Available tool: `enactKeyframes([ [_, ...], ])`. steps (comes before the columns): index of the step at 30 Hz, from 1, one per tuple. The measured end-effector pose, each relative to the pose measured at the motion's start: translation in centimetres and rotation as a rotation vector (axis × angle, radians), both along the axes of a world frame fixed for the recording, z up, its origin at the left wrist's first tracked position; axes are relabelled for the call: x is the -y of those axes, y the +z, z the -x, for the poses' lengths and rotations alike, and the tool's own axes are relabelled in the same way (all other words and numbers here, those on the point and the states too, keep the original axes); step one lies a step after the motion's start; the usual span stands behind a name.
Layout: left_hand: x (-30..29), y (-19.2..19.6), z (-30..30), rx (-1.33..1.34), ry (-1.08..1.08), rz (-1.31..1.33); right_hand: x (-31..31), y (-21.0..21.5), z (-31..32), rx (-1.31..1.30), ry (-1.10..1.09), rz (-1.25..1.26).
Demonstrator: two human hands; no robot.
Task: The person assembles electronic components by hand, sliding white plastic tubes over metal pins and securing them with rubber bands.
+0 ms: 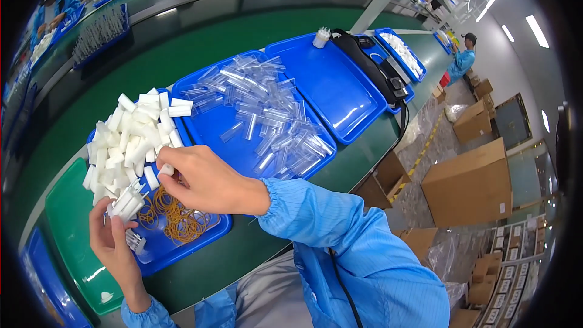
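Observation:
My left hand (115, 252) is closed around a bundle of white plastic pieces (129, 202) with thin prongs, at the lower left. Pinched between the thumb and fingers of my right hand (212, 181) is a short white cylinder (167, 170), partly hidden by the fingers. Just beyond both hands rises a heap of white cylinders (139, 124) in a blue tray (223, 226). Tan rubber bands (182, 222) lie tangled in the near part of that tray, under my right hand. A few white pronged pieces (135, 242) rest there beside my left hand.
Right of the heap, a blue tray (200, 123) holds many clear plastic tubes (255, 106). Another blue tray (346, 100) carries a small white cup-like bundle (322, 37) and adjoins a black bag (370, 67). A green tray (67, 206) lies left. Cardboard boxes (467, 185) stand on the floor; a person (464, 61) stands farther off.

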State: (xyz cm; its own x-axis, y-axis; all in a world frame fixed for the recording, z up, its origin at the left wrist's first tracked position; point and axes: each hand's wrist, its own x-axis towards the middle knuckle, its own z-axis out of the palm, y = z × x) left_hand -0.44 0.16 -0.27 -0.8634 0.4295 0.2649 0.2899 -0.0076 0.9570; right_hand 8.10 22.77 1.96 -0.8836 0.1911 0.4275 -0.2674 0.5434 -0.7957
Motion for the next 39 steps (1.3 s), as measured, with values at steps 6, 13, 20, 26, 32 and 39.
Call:
enactKeyframes([
  [6,1.2,0.2,-0.1,0.078,0.083,0.030,0.1,-0.4,-1.3,0.110,0.059,0.283],
  [13,-0.3,0.7,-0.4,0.129,-0.080,-0.001,0.1,-0.9,-2.1,0.145,0.135,0.476],
  [20,0.1,1.3,-0.8,0.108,-0.101,-0.067,0.2,-0.7,-2.1,0.219,0.156,0.674],
  [26,0.2,0.7,-0.3,0.051,-0.149,-0.058,-0.5,-0.4,-2.0,0.257,0.144,0.728],
  [32,0.3,0.6,-0.3,0.171,-0.181,-0.081,-0.7,-0.3,-2.0,0.294,0.121,0.745],
  [39,0.4,0.6,-0.2,0.179,-0.242,-0.126,-0.4,-0.7,-1.9,0.238,0.154,0.727],
])
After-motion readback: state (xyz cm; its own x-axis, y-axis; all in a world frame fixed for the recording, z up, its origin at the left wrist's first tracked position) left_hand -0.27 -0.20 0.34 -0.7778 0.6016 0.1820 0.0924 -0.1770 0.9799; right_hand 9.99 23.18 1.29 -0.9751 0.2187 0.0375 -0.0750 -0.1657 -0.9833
